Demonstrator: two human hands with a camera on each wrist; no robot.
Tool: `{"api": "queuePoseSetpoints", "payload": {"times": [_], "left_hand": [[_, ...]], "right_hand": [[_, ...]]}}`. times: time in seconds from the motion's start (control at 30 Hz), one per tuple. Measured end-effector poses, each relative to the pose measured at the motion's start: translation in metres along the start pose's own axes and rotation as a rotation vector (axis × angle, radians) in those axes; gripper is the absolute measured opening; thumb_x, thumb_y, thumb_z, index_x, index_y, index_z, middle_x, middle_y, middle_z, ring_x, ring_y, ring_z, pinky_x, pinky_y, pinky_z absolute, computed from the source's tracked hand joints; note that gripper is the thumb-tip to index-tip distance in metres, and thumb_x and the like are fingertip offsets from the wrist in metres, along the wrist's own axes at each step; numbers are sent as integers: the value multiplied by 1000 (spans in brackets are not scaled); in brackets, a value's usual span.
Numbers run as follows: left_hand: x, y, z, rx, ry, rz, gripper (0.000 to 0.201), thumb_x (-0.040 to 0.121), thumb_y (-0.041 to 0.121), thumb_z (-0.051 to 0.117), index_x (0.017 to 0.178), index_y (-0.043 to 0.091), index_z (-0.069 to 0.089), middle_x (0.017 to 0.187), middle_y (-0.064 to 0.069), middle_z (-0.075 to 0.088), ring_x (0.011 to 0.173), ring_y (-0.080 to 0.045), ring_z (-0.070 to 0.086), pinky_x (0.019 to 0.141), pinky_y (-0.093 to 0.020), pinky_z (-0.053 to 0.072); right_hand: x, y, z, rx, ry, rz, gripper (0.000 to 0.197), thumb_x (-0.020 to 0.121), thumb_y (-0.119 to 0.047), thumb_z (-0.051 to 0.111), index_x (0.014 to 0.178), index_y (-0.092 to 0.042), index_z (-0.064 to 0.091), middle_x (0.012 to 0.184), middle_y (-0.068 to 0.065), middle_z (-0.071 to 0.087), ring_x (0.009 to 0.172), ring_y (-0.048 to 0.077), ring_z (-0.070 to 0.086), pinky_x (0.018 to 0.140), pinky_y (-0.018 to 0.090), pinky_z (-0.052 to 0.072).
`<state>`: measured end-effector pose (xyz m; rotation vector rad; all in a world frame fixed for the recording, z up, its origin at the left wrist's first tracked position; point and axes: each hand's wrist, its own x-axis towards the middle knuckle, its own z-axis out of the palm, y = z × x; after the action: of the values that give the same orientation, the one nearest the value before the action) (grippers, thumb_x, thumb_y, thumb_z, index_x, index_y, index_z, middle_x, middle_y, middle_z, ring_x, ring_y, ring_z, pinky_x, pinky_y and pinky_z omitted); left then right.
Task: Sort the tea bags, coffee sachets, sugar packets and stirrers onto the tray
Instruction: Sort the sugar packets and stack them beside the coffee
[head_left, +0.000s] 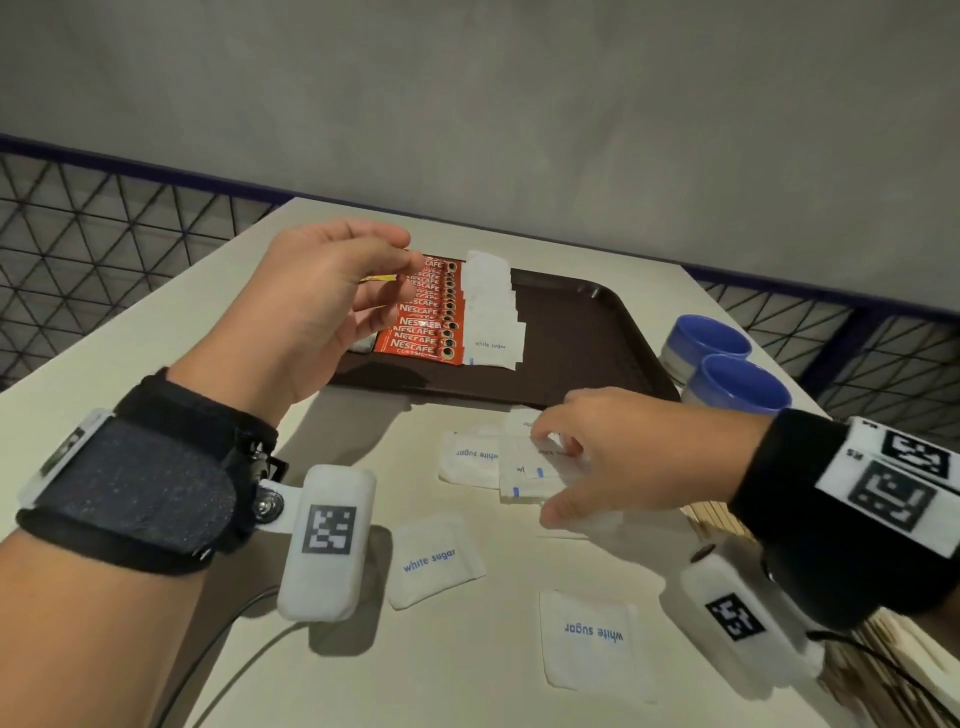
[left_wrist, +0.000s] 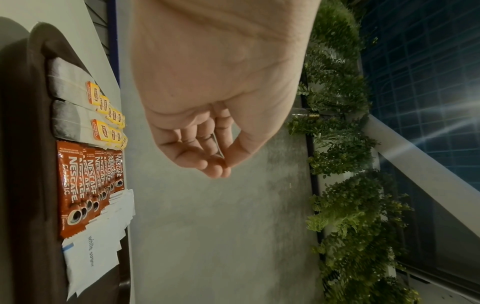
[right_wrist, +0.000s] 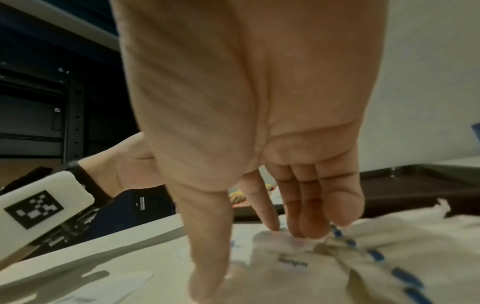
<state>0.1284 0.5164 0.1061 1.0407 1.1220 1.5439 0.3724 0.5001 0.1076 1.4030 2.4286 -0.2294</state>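
A dark brown tray (head_left: 571, 332) holds tea bags (left_wrist: 70, 115) at its left, a row of red coffee sachets (head_left: 423, 322) and overlapping white sugar packets (head_left: 491, 312). My left hand (head_left: 392, 270) hovers above the sachets with loosely curled fingers and nothing plainly in it. Nearer, my right hand (head_left: 545, 473) reaches down onto a small heap of sugar packets (head_left: 524, 483) on the table. Its straight fingertips (right_wrist: 311, 232) and thumb touch them. Three more sugar packets (head_left: 431, 564) lie loose in front. Wooden stirrers (head_left: 711, 519) show partly under my right wrist.
Two blue cups (head_left: 711, 338) stand on the table right of the tray. The pale table (head_left: 208, 322) ends at a wire-mesh railing on the left and right, with a grey wall behind. Thin cables trail from both wrist cameras over the near table.
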Motion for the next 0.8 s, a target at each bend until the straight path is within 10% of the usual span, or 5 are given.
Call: {"api": "queuePoseSetpoints", "payload": {"times": [0.1,0.4,0.67,0.8], "left_hand": [[-2,-1,3,12,-13,-26,10,93,5,69,96,15,69,84,-3,78,67,-11,69,65,-26,53],[-6,-3,10,90,-124,-75,9,96,6,66,104,9,70,86,-6,78,67,-16,67,63,-26,55],[-16,-6,17,300,-475,-448,72,86,74,55,103,6,69,91,-20,75,69,-25,71,58,-28,58],[-16,-8,23,95,-479,-350,49,91,42,69,111,-3,72,98,-20,77,77,-20,74,68,-23,63]], "right_hand": [[6,0,6,62,35,-2,50,81,-58,75,115,-23,65,98,-8,63,87,15,63,80,35,60],[2,0,0,255,157,-35,19,88,-42,75,103,-31,74,88,-13,69,79,4,67,63,14,52],[-2,-5,-19,423,654,-69,18,94,-29,65,83,-22,77,74,-4,67,66,14,61,55,27,49],[5,-17,-22,178,731,-194,29,91,-35,56,89,-16,78,82,-2,59,74,9,52,70,29,42]]}}
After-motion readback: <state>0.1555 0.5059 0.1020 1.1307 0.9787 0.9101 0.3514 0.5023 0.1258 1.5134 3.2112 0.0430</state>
